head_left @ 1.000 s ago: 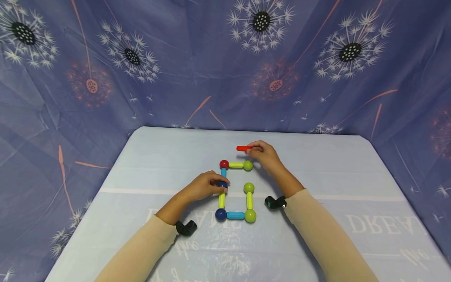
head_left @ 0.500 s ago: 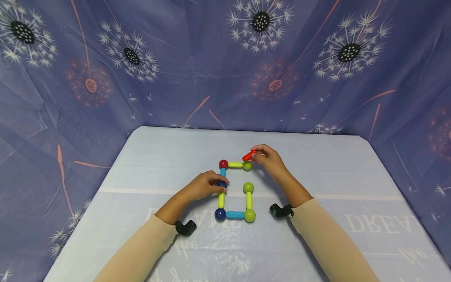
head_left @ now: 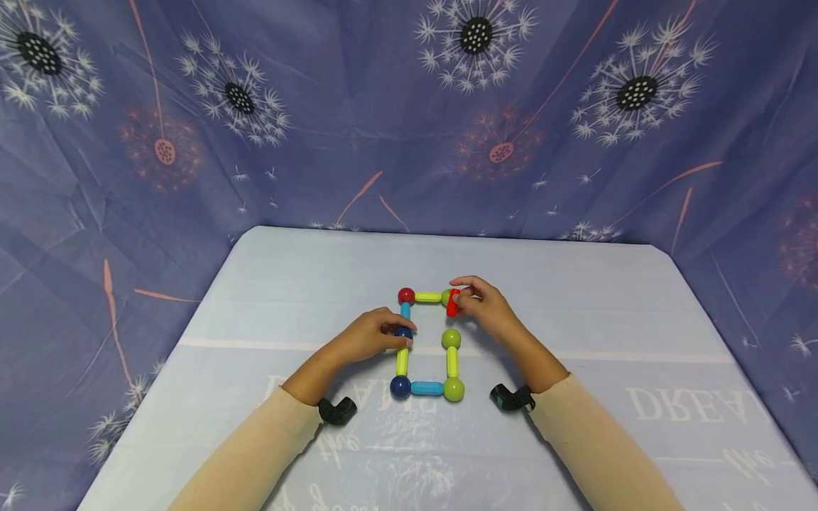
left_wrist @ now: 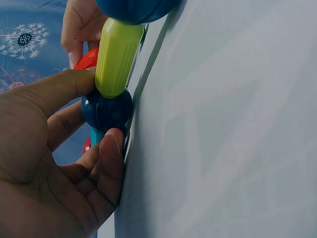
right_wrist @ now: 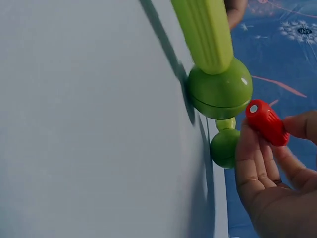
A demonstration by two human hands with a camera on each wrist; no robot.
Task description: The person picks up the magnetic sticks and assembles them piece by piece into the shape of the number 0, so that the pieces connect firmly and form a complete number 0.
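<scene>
While left hand (head_left: 371,337) pinches dark blue ball (head_left: 403,332), right hand (head_left: 486,306) fingers clamp red stick (head_left: 453,303) upright, between two green balls.

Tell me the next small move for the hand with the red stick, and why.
Probably lower the red stick into the gap between the two green balls. The right hand pinches it just beside the upper ball, that side of the frame is open, and the left hand steadies the dark blue ball.
</scene>
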